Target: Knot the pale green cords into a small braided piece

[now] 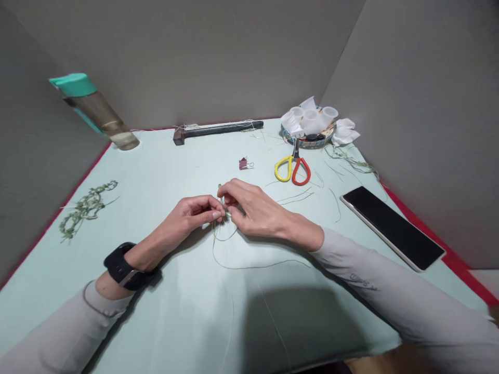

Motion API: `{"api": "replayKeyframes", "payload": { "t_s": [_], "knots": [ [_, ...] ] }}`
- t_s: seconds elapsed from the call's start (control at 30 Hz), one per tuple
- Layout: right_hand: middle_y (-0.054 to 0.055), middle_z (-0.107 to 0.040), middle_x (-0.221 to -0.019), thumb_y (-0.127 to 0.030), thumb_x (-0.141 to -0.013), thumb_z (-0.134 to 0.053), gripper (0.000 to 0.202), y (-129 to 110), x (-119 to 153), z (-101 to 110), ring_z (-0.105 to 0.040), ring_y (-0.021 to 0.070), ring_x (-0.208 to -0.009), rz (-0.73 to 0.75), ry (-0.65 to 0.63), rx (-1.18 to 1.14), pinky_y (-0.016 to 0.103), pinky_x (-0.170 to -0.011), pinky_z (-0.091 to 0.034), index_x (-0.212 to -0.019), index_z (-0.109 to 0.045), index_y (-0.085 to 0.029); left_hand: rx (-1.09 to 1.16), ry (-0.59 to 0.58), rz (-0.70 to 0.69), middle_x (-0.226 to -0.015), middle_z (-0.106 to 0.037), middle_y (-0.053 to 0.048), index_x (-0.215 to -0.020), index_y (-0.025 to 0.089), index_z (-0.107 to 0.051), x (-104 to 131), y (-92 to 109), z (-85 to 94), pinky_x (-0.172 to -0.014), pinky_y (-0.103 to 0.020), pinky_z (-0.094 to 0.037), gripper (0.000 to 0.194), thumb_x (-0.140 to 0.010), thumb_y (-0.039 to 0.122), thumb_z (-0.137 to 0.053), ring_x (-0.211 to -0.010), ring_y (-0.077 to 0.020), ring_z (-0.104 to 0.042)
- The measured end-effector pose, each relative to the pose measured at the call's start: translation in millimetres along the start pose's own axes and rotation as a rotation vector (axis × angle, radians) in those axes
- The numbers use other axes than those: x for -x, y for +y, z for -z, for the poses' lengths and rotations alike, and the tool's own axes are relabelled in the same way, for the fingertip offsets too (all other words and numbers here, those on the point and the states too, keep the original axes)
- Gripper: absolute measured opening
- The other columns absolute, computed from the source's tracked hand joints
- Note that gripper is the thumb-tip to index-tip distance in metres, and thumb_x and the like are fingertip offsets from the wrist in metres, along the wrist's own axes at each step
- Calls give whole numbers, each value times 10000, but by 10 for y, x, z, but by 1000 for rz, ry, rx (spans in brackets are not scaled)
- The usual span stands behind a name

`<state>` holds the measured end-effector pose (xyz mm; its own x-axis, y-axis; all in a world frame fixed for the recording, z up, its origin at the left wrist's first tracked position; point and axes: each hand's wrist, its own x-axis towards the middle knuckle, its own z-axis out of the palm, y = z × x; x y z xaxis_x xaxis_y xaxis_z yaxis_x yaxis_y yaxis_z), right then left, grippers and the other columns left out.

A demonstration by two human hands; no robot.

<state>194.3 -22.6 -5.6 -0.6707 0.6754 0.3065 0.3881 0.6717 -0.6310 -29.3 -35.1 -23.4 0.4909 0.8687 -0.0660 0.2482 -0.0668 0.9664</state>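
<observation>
Both hands meet above the middle of the pale green table. My left hand (pixel 195 214), with a black watch on its wrist, pinches thin green strands between thumb and forefinger. Close against it, my right hand (pixel 257 208) has its fingers bent round the same spot, pinching at the strands; its fingertips are partly hidden. A small green knotted bit shows just above the fingertips. From below the hands a long thin green thread (pixel 249 268) loops down and trails right over the tabletop.
Scissors (pixel 293 169) with yellow and red handles lie beyond my right hand, near a binder clip (pixel 244 164). Behind are a hammer (pixel 222 130) and a basket (pixel 307 142) of white cups. A phone (pixel 392 226) lies right; knotted green pieces (pixel 88 208) and a bottle (pixel 99 114) are left.
</observation>
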Motion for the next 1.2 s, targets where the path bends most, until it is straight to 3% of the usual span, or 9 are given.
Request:
{"api": "replayKeyframes", "payload": {
  "t_s": [0.1,0.17,0.3,0.4,0.5,0.63,0.73,0.97,1.2],
  "knots": [
    [142,-616,-1263,-144,-904,-505,399,41,12,-66,-627,197,-966,16,-20,-29,375,-905,-502,-1302,-483,-153,12,3,-16,-1165,-719,-81,-1178,168,-677,-4,-18,-4,-852,-435,-619,295,-985,391,-670,-978,-223,-711],
    [132,-629,-1252,-131,-934,-477,444,41,24,-93,-623,195,-953,21,-38,-36,378,-897,-499,-1374,-425,-168,19,3,-24,-1168,-719,-81,-1180,169,-677,-5,-22,-9,-854,-436,-618,295,-985,390,-670,-980,-224,-711],
    [57,-639,-1025,-109,-970,-399,297,-7,30,-85,-580,180,-827,10,-72,-35,331,-765,-465,-1239,-492,-193,30,5,-36,-1177,-717,-83,-1185,170,-676,-1,-25,-18,-860,-440,-617,297,-986,391,-669,-989,-226,-710],
    [59,-625,-1024,-106,-976,-386,224,-27,19,-57,-570,176,-854,1,-73,-30,327,-795,-449,-1136,-520,-190,35,8,-40,-1181,-716,-84,-1189,170,-676,-1,-29,-23,-864,-442,-617,299,-986,390,-668,-993,-227,-710],
    [75,-634,-1039,-156,-992,-427,200,-15,23,-25,-567,188,-872,-25,-73,-16,341,-829,-436,-1163,-527,-174,34,13,-37,-1182,-716,-84,-1191,169,-675,-1,-25,-24,-863,-443,-618,300,-985,388,-670,-994,-228,-710],
    [44,-626,-913,-279,-995,-538,231,-3,60,44,-527,184,-764,-73,-91,4,320,-741,-397,-1191,-533,-156,29,17,-29,-1166,-719,-81,-1179,167,-677,4,-8,-22,-855,-437,-618,295,-986,390,-669,-981,-224,-711],
    [11,-599,-820,-233,-1001,-492,304,-19,67,103,-492,179,-709,-93,-95,12,306,-691,-350,-1291,-498,-143,22,14,-25,-1156,-721,-78,-1167,167,-681,5,0,-20,-852,-434,-618,286,-985,387,-672,-973,-221,-711],
    [-13,-579,-740,-212,-952,-536,112,-25,-11,123,-474,136,-678,-79,-163,-16,277,-687,-336,-908,-630,-168,8,21,-17,-1165,-719,-80,-1176,168,-678,1,-2,-16,-856,-438,-617,293,-985,390,-670,-981,-224,-711],
    [6,-549,-741,-153,-958,-479,223,-16,-9,93,-442,142,-710,-62,-124,41,286,-700,-311,-753,-564,-179,9,31,-12,-1161,-720,-79,-1170,168,-680,8,10,-22,-854,-435,-618,285,-984,385,-672,-978,-222,-711]
  ]
}}
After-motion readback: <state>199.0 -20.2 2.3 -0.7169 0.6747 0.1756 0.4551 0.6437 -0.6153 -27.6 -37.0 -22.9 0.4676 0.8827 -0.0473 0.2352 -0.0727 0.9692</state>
